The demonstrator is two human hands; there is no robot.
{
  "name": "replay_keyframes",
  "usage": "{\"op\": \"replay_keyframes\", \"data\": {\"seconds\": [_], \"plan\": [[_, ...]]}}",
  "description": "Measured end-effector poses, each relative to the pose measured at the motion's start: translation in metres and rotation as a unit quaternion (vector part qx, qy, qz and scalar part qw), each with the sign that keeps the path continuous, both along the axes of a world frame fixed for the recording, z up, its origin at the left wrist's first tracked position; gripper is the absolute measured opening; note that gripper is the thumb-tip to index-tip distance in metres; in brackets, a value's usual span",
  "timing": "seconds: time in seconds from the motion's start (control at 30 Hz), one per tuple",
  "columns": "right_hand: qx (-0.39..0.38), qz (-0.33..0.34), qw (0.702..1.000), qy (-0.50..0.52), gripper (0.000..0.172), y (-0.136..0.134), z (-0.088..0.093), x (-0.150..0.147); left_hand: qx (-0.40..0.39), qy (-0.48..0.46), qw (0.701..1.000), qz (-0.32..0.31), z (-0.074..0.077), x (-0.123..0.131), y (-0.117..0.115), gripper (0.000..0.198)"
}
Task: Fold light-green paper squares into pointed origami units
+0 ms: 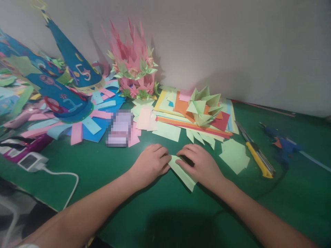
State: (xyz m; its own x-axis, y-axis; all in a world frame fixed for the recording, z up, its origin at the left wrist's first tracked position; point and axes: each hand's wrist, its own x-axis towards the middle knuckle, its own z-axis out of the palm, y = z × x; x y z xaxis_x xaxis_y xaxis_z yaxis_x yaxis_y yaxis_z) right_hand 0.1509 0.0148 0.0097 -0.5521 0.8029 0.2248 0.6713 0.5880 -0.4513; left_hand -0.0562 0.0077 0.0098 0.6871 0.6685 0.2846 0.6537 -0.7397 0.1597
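A small piece of light green paper (pixel 184 175), folded into a narrow shape, lies low over the green table between my hands. My left hand (pixel 152 161) pinches its upper left corner, fingers curled together. My right hand (pixel 200 162) bends over the paper's right side, with thumb and fingers on it; part of the paper is hidden beneath this hand. Just beyond my hands lie cut green paper leaves (pixel 200 137) and a flat green sheet (pixel 167 131). Behind them a folded green paper flower (pixel 204 106) rests on a stack of coloured paper (pixel 165 117).
A yellow utility knife (pixel 256 155) lies right of green paper squares (pixel 234 155), with a blue glue gun (pixel 284 143) farther right. Left are a blurred phone (pixel 120 129), blue cone hats (pixel 68 57) and a white charger (pixel 32 161) with cable. A pink paper crown (pixel 136 65) stands near the wall.
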Motion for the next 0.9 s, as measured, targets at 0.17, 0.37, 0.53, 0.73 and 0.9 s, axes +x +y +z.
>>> {"op": "replay_keyframes", "data": {"seconds": [0.17,0.37,0.53,0.73,0.9], "plan": [[-0.032,-0.024,0.999,-0.020,0.004,-0.0010,0.0069,-0.0055,0.003,-0.001,1.000,0.007,0.0014,0.0014,-0.0022,0.018],[-0.035,-0.051,0.997,-0.041,0.006,-0.0007,0.0075,-0.0081,0.003,-0.003,1.000,0.014,0.0001,0.0017,-0.0025,0.015],[-0.055,-0.057,0.996,-0.039,0.010,0.0009,0.0071,-0.0072,-0.029,-0.005,0.998,-0.052,0.0004,0.0043,-0.0020,0.017],[-0.075,-0.067,0.995,-0.024,0.009,0.0004,0.0073,-0.0077,-0.053,-0.012,0.996,-0.073,0.0042,0.0045,-0.0018,0.017],[-0.081,-0.077,0.994,0.001,0.006,0.0012,0.0081,-0.0050,-0.063,-0.010,0.996,-0.068,0.0031,0.0037,-0.0028,0.017]]}}
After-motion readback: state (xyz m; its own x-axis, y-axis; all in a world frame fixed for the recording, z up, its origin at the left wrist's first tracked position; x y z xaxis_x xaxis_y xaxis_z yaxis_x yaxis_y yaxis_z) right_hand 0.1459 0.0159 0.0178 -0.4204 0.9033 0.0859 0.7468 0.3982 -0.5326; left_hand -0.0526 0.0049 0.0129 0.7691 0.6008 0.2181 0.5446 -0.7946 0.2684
